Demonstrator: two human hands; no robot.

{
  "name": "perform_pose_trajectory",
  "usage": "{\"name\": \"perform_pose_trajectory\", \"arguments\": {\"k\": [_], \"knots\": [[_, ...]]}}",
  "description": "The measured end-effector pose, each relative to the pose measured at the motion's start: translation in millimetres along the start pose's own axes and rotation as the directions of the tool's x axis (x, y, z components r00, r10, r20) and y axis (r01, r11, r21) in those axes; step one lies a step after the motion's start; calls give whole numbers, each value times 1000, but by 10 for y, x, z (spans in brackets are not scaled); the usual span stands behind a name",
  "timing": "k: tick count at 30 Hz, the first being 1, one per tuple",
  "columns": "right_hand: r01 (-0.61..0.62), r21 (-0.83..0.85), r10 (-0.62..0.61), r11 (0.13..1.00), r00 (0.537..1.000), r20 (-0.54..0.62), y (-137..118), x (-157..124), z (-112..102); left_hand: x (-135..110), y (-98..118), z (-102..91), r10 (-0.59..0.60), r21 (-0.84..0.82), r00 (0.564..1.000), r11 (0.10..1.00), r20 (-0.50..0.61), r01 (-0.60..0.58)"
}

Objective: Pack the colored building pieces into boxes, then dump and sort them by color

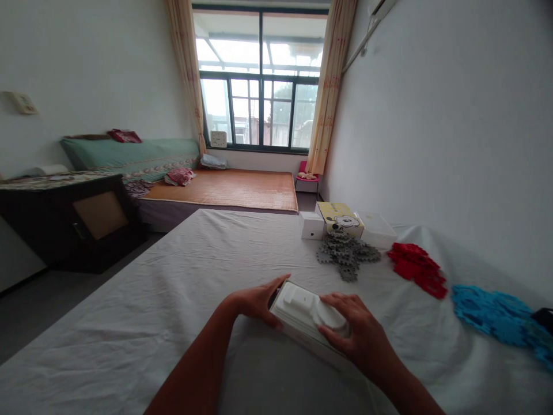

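Head view shows the left hand (258, 304) half open, with one end of a white box (296, 319) between its thumb and fingers. The right hand (356, 324) is half open too, and its fingers bend over a round part (333, 319) in the box and touch it. I can't tell if they grip it. The box is low in the middle, over white cloth (207, 259). To do this well, I think the left hand should hold firm and the right should be gentle, so nothing slips.

The cloth has wrinkles. Blue pieces (492, 314), red pieces (417, 268) and grey pieces (349, 253) lie on the right, with a yellow box (341, 218) just behind the grey ones. Farther off are a dark cupboard (93, 222), a bed (242, 187) and a big window (261, 80).
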State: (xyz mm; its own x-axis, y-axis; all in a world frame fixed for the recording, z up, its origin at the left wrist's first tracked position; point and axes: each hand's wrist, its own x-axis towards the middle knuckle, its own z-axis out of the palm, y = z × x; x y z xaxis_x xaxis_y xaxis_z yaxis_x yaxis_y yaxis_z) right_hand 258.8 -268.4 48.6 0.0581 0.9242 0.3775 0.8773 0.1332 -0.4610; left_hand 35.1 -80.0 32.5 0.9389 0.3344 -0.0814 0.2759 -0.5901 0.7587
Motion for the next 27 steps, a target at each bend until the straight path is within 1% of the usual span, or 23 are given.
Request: {"name": "perform_pose_trajectory", "arguments": {"k": [3,6,8,10,12,14,17,20,23,25,27], "knots": [[-19,-4,19,1000,1000,4,-3,-35,41,-7,45,-16,-20,0,1000,1000,1,20],[-54,18,52,998,996,78,20,-71,17,-21,49,-20,-19,19,1000,1000,7,19],[-126,25,122,992,983,138,31,-74,-20,-19,-6,-23,2,21,1000,1000,7,-2],[-208,50,194,977,960,202,40,-56,-50,0,-98,-31,27,29,1000,999,-5,-27],[-246,104,213,964,942,260,54,-33,-62,25,-194,-41,50,35,999,998,-12,-50],[-236,156,187,959,943,274,81,-25,-66,41,-273,-47,69,24,997,997,-14,-69],[-209,201,166,957,963,212,165,-65,-127,46,-365,-51,87,-110,996,990,-22,-88],[-214,240,194,947,975,105,313,-174,-342,54,-449,-55,89,-245,995,965,-39,-96],[-253,243,258,936,966,12,520,-344,-680,76,-531,-60,85,-242,995,966,-42,-93],[-306,220,321,926,946,-34,696,-484,-904,91,-587,-64,87,-218,996,971,-37,-93],[-355,173,373,919,924,-88,897,-634,-1080,103,-648,-67,95,-205,995,974,-34,-100]]}}
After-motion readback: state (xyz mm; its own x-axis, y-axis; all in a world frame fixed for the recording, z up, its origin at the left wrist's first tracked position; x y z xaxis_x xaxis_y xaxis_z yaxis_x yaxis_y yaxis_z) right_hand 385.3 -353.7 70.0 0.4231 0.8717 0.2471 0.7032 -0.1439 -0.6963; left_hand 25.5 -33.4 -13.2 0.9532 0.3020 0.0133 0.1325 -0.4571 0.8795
